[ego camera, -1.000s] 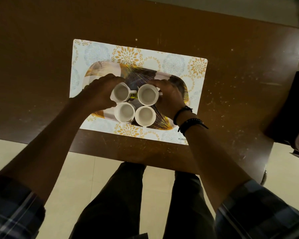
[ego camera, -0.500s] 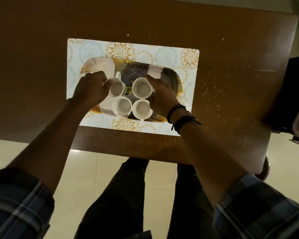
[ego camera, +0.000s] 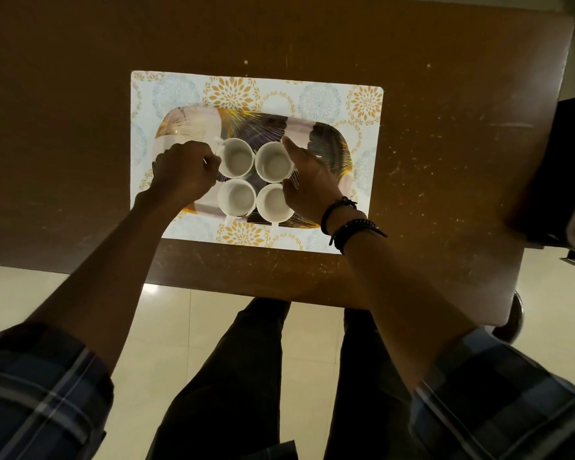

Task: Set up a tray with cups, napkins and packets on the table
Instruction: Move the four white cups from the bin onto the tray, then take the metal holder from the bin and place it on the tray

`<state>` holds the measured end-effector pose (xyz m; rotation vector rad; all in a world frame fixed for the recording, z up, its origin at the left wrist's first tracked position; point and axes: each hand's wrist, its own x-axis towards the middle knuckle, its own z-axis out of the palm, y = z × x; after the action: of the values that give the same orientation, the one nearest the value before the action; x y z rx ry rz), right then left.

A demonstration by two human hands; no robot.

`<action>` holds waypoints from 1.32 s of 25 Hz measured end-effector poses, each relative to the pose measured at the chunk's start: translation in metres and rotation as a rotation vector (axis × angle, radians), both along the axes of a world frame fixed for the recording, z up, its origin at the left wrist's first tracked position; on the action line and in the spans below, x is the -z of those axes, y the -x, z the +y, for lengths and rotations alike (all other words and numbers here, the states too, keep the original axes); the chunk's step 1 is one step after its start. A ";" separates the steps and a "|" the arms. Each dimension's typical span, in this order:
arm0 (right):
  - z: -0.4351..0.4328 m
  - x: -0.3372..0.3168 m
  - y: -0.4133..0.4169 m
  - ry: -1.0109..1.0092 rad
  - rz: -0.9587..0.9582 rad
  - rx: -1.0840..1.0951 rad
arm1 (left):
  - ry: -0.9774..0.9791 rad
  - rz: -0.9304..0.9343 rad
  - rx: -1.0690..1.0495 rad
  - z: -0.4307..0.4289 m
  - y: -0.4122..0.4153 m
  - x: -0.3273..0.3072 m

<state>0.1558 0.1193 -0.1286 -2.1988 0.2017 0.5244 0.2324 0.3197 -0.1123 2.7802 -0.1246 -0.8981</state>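
A patterned oval tray (ego camera: 193, 127) lies on a floral placemat (ego camera: 312, 97) on the brown table (ego camera: 445, 161). Four white cups stand on it in a tight square, all empty. My left hand (ego camera: 186, 171) is curled into a fist against the outer side of the far-left cup (ego camera: 236, 159). My right hand (ego camera: 309, 180) wraps the outer side of the far-right cup (ego camera: 274, 162), with its fingers stretched along the rim. The near-left cup (ego camera: 237, 198) and the near-right cup (ego camera: 274, 202) stand untouched. I see no napkins or packets.
A dark boxy object (ego camera: 571, 167) stands past the table's right edge. The table's near edge runs just below the placemat, with my legs and the pale floor tiles (ego camera: 186, 327) under it.
The far-left cup was tilted and now stands level. The two far cups have come down close together against the near pair. Both hands have stayed on them.
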 end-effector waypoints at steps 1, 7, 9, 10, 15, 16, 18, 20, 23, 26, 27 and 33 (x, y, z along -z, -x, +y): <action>0.000 0.000 0.001 -0.007 -0.006 0.005 | -0.002 -0.005 0.016 0.002 0.001 -0.001; -0.012 -0.008 0.020 -0.007 -0.076 0.188 | -0.043 -0.278 0.118 -0.014 0.003 -0.022; -0.026 -0.015 0.030 0.002 -0.110 0.275 | 0.004 -0.288 0.087 -0.041 0.014 -0.031; -0.033 -0.018 0.035 0.013 -0.118 0.310 | 0.034 -0.301 0.093 -0.056 0.021 -0.034; -0.095 -0.033 0.072 0.141 -0.150 0.494 | 0.273 -0.208 0.217 -0.151 0.055 -0.044; -0.115 -0.035 0.082 0.170 -0.154 0.558 | 0.281 -0.172 0.261 -0.172 0.061 -0.044; -0.154 -0.037 0.101 0.223 -0.136 0.705 | 0.265 -0.123 0.352 -0.213 0.075 -0.044; -0.196 -0.038 0.123 0.271 -0.111 0.897 | 0.271 -0.062 0.435 -0.250 0.091 -0.044; -0.265 -0.035 0.160 0.328 -0.066 1.190 | 0.319 0.068 0.488 -0.304 0.113 -0.043; -0.328 -0.023 0.193 0.355 0.027 1.345 | 0.319 0.122 0.531 -0.344 0.130 -0.038; -0.346 -0.018 0.202 0.354 0.072 1.366 | 0.312 0.126 0.554 -0.353 0.134 -0.036; -0.429 0.027 0.234 0.361 0.307 1.325 | 0.326 0.133 0.594 -0.390 0.152 -0.021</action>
<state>-0.0784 -0.3097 -0.1552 -1.7612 1.8402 0.0344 0.0807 -0.0706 -0.0914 2.3896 -1.0159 -1.0639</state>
